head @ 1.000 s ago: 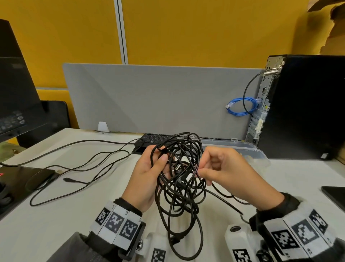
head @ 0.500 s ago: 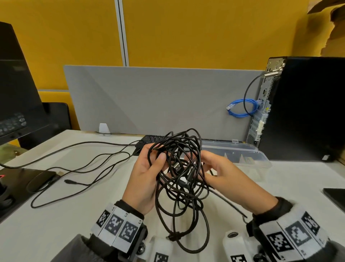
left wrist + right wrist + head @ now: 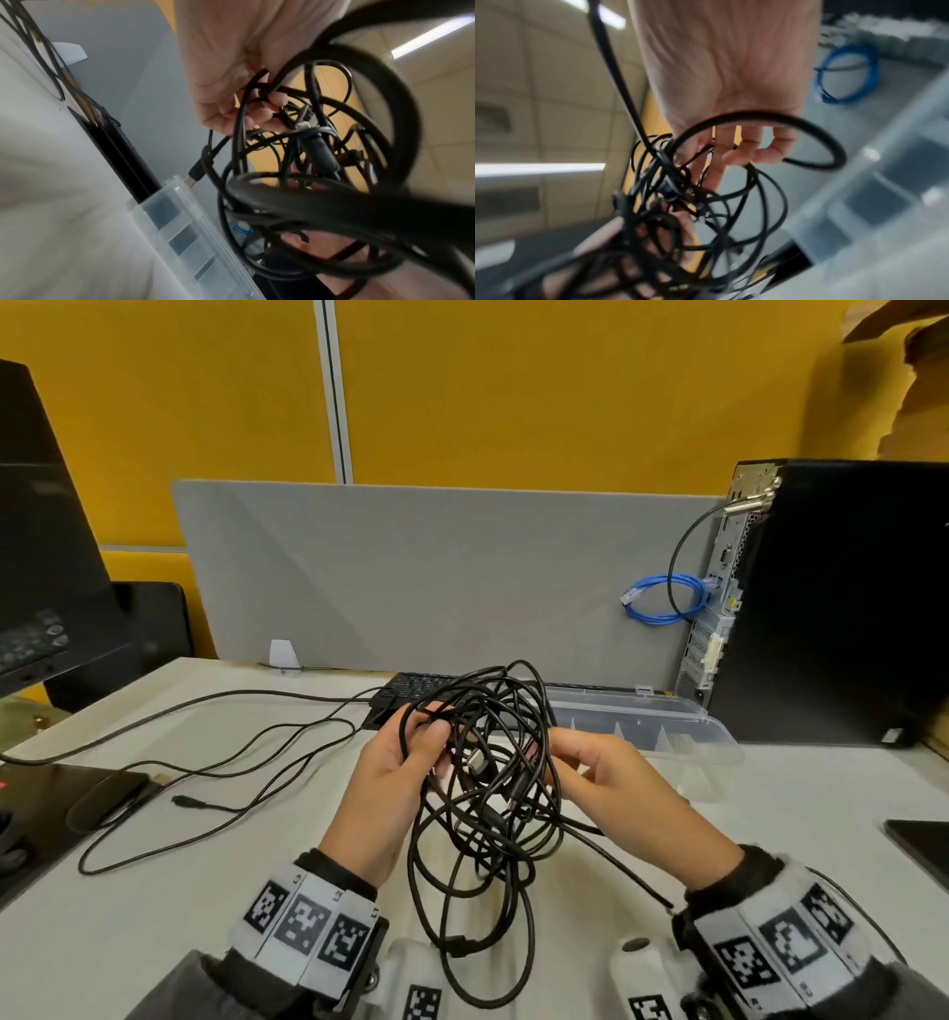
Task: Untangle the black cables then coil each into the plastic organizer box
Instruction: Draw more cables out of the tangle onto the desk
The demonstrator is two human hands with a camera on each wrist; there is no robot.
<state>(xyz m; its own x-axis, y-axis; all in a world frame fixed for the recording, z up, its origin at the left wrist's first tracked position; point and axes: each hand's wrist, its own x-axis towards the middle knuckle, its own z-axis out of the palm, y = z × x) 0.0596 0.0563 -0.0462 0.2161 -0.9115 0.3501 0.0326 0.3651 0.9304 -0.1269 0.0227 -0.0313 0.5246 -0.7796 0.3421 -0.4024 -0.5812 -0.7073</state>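
A tangle of black cables (image 3: pixel 488 793) hangs above the white desk between both hands, with its loops dangling toward my wrists. My left hand (image 3: pixel 405 762) grips several strands on the tangle's left side, with the thumb pressed over them. In the left wrist view the left hand's (image 3: pixel 231 85) fingers curl round the cables (image 3: pixel 321 182). My right hand (image 3: pixel 590 773) pinches strands on the right side. The right wrist view shows its fingers (image 3: pixel 741 150) among the cables (image 3: pixel 680 194). The clear plastic organizer box (image 3: pixel 667 737) lies open behind the right hand, its compartments holding nothing that I can see.
A black keyboard (image 3: pixel 416 685) lies behind the tangle. A computer tower (image 3: pixel 832 603) with a blue cable (image 3: pixel 662 603) stands at the right. Thin black cables (image 3: pixel 215 762) trail over the desk's left half toward a monitor (image 3: pixel 36 546). A dark tablet (image 3: pixel 919 839) lies at the right edge.
My right hand left its pinch at the tangle's right, reached in with looser fingers, and now curls on strands again. The left hand kept its grip; the bundle shifted slightly.
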